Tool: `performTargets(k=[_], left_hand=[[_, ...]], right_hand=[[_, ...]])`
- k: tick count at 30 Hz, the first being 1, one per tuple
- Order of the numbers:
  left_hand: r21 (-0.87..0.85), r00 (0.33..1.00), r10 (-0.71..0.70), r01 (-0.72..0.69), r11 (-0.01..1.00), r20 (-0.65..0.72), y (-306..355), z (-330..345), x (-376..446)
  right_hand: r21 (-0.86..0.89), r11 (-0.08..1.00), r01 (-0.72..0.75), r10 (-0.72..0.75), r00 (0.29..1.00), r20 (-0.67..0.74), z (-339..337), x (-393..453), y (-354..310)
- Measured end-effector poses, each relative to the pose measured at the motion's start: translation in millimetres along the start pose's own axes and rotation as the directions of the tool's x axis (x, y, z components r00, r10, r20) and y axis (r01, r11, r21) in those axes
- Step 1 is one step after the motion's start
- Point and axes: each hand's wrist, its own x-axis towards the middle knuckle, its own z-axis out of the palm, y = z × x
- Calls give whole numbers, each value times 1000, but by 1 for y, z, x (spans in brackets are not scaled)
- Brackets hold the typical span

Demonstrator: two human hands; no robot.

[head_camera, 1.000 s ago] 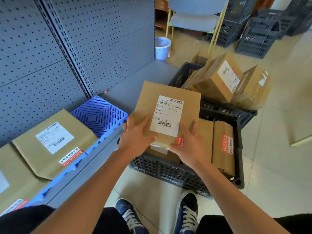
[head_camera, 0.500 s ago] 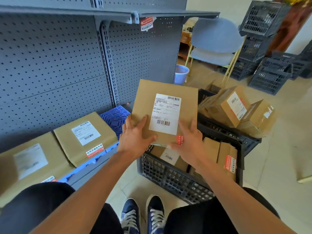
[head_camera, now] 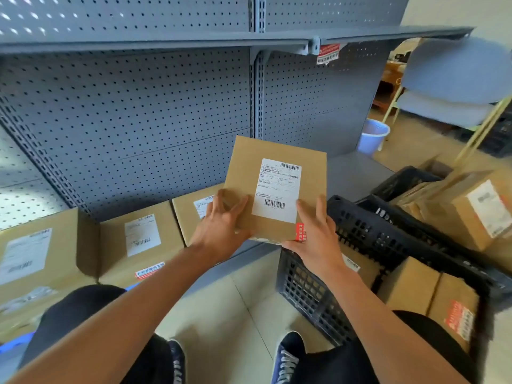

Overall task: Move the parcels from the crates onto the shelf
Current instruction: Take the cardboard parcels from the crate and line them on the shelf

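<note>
Item: flat cardboard parcel (head_camera: 277,187), label up, held above the shelf (head_camera: 352,173) edge. Left hand (head_camera: 221,228) and right hand (head_camera: 315,234) gripped its near corners. Seemingly light, stiff; best held at the edges. Crate (head_camera: 360,231) at four o'clock; shelved parcels (head_camera: 141,239) at nine.

We cannot read the white shipping label (head_camera: 278,189) print; the brown cardboard parcel (head_camera: 194,210) behind the left hand (head_camera: 220,231) is partly hidden, and the leftmost blurred cardboard box (head_camera: 36,259) is cut off.
</note>
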Motion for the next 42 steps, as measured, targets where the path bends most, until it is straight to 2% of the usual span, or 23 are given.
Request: performTargets(k=[4,13,22,26,36,42], left_hand=[[-9,1000,-8,8,1000,-5,-40,1,-8],[-96,974,-224,222,970,-12,-152,-10,-28],[-162,935,-355,347,924,-21,-224,-19,-40],[-134,918,-393,396,908,49,-249,-11,-42],[-161,840,-518,540,826,160,-287,3,-32],[-134,806,-535,576,806,253,-303,16,-29]], right_hand=[[-4,998,61,-61,998,23,23,11,-22],[-41,983,181,-174,975,136,96,42,-107],[-6,971,238,-226,929,292,145,72,-162],[50,972,231,-233,901,366,167,82,-176],[145,954,262,-299,852,429,222,96,-197],[124,953,275,-300,818,491,245,103,-200]])
